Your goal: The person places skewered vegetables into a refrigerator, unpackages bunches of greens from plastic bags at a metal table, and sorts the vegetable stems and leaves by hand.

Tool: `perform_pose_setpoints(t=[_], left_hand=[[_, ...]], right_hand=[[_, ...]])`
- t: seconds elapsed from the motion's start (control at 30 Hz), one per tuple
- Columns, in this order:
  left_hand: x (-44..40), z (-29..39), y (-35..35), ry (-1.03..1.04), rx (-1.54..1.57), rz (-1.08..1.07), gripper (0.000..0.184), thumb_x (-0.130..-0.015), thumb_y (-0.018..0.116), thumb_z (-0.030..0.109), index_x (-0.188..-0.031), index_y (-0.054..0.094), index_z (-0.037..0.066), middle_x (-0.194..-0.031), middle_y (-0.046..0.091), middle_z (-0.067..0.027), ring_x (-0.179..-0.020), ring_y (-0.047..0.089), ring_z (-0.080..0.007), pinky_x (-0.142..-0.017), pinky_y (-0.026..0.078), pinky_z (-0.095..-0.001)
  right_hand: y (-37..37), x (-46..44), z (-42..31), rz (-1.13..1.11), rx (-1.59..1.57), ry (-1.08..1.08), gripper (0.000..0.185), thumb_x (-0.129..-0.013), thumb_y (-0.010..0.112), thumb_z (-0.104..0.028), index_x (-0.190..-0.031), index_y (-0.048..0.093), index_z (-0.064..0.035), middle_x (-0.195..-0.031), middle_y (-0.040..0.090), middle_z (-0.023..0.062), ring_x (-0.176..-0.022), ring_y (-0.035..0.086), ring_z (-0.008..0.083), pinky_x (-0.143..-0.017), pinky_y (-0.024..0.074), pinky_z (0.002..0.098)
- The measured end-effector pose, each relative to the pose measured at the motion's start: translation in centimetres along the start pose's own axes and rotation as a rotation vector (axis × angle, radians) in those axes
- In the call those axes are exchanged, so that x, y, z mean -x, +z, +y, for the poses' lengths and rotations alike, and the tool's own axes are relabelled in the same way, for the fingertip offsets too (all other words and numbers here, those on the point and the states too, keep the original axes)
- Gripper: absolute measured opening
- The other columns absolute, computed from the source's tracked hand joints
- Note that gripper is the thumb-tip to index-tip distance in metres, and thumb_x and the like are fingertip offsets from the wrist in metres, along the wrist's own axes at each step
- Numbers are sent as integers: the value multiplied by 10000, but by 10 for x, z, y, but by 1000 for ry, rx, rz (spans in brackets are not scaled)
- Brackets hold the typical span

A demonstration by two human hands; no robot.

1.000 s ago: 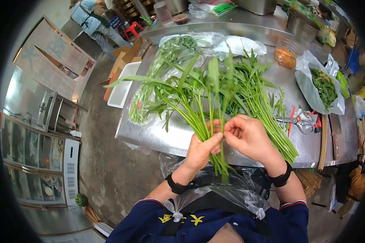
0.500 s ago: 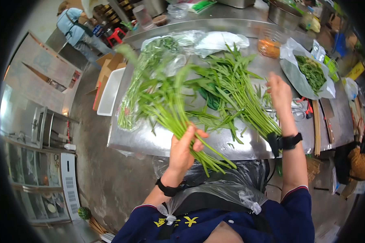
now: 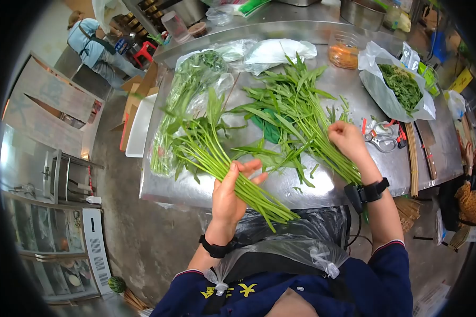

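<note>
My left hand (image 3: 230, 198) is wrapped around a bunch of water spinach (image 3: 209, 150), thumb across the stems and fingertips partly stretched out. Its leaves point away from me and the cut ends toward my apron. A larger pile of water spinach (image 3: 314, 124) lies on the steel table to the right. Beside those stems, my right hand (image 3: 349, 138) has its fingers curled closed; whatever may be in them is hidden. Under the pile, some dark green material (image 3: 271, 127) shows through. More greens in a clear plastic bag (image 3: 166, 142) lie left of the held bunch.
Scissors (image 3: 382, 138), wooden sticks (image 3: 411, 158) and a knife (image 3: 427, 158) lie at the right. Behind them is a white bag of greens (image 3: 373, 87). An orange-filled plastic container (image 3: 345, 55) stands at the back. A person (image 3: 92, 47) stands far left; another person's hands (image 3: 469, 153) show far right.
My right hand has come down and left onto the edge of the pile, its fingers curling closed. The bunch in my left hand has tipped lower and to the left.
</note>
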State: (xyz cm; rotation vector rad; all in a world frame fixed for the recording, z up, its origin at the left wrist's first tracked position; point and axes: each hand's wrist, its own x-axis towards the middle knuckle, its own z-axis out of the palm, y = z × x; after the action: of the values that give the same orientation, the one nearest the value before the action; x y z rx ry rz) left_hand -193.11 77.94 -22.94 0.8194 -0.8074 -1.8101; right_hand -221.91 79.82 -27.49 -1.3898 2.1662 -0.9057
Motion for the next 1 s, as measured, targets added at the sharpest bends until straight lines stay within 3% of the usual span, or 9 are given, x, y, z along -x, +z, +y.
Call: perform_pose_setpoints(t=[0.07,0.13,0.23,0.33,0.43,0.8,0.83,0.9,1.0], left_hand=[[1,1,3,-45,69,57,180,-914,417,235,-906,495,73,-839,577,-100,-633,515,-142,-593,430,-310],[-1,-1,-8,-28,75,8,163,-916,415,228,-919,487,81,-723,525,-38,-549,428,-97,-520,370,-257],[-6,-5,-18,-73,233,-100,173,-909,440,224,-929,487,59,-620,404,4,-500,354,-81,-470,322,-245],[-4,-3,-6,-81,138,-53,168,-898,464,202,-958,489,48,-585,330,29,-472,321,-69,-443,274,-228],[1,-4,1,-114,93,-47,185,-884,489,195,-981,493,38,-570,348,29,-439,303,-61,-427,272,-223],[5,-5,-4,-87,97,-264,203,-877,502,173,-1005,503,16,-606,453,-12,-469,378,-73,-450,304,-231],[5,-5,-4,-87,96,-264,203,-877,502,173,-1005,503,16,-606,453,-12,-469,378,-73,-450,304,-231],[5,-5,-2,-97,149,-202,178,-875,514,153,-990,516,18,-581,433,4,-471,372,-68,-449,310,-225],[4,-5,-1,-55,62,-98,163,-880,503,141,-982,520,15,-596,442,5,-489,385,-75,-465,320,-230]], right_hand=[[-20,3,-10,10,-106,-7,169,-755,561,-184,-839,622,-51,-761,622,71,-701,582,168,-642,441,283],[-49,10,-31,73,-758,44,185,-792,558,-188,-887,600,-35,-763,618,33,-698,555,107,-659,421,225],[-52,22,-37,58,-770,6,150,-810,559,-168,-907,571,-55,-788,596,4,-703,537,72,-664,410,201],[-29,44,-59,-95,-833,-83,150,-797,601,-80,-931,565,-23,-816,573,-16,-724,497,40,-647,409,196],[-5,62,-85,-180,-887,-85,131,-796,602,-66,-910,563,-15,-789,535,-33,-722,482,28,-607,386,155],[38,80,-133,-304,-538,-347,117,-768,597,-48,-871,578,5,-730,597,73,-617,558,105,-554,439,235],[39,81,-135,-303,-538,-348,117,-768,597,-48,-871,578,5,-730,597,73,-617,558,105,-554,439,235],[41,83,-139,-398,-866,-170,115,-774,588,-36,-881,573,2,-728,613,77,-602,588,116,-562,463,237],[35,84,-140,-423,-732,-195,116,-782,584,-39,-885,563,10,-735,624,79,-607,601,111,-573,481,237]])
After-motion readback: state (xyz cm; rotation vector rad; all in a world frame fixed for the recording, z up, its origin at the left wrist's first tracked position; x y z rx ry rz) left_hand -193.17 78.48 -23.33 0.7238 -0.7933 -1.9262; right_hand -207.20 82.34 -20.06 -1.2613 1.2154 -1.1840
